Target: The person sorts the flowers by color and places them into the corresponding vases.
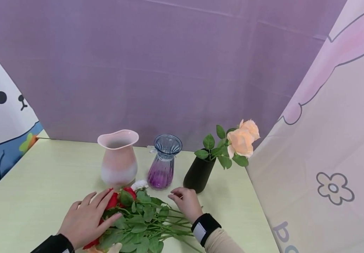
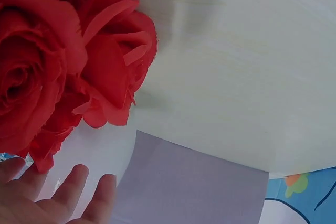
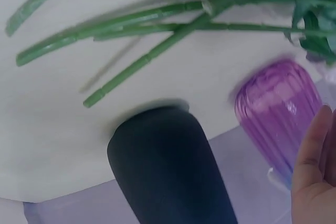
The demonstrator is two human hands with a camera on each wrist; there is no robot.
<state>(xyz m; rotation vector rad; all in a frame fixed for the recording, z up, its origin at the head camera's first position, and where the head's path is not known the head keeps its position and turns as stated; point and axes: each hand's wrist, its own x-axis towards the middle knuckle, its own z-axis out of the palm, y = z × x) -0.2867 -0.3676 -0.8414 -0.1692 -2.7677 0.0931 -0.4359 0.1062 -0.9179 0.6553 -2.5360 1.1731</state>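
A bunch of cut flowers lies on the table, with red roses [image 1: 113, 201] at its left end and leafy green stems [image 1: 177, 230] pointing right. My left hand [image 1: 85, 218] rests over the red blooms, fingers extended and spread apart. In the left wrist view its fingertips are right by the red petals [image 2: 107, 61]. Above the stems, my right hand [image 1: 186, 203] hovers with fingers loosely bent and nothing between them. The right wrist view shows it beside the purple base of the glass vase [image 3: 278, 103], with bare stem ends [image 3: 126, 80] across from it.
Behind the bunch stand a pink-and-white vase [image 1: 118, 163], a blue-to-purple glass vase [image 1: 161, 172] and a black vase [image 1: 197, 175] holding peach roses [image 1: 242, 140]. A white flower [image 1: 139, 184] pokes out near the glass vase. A purple cloth [image 1: 156, 70] hangs behind the table.
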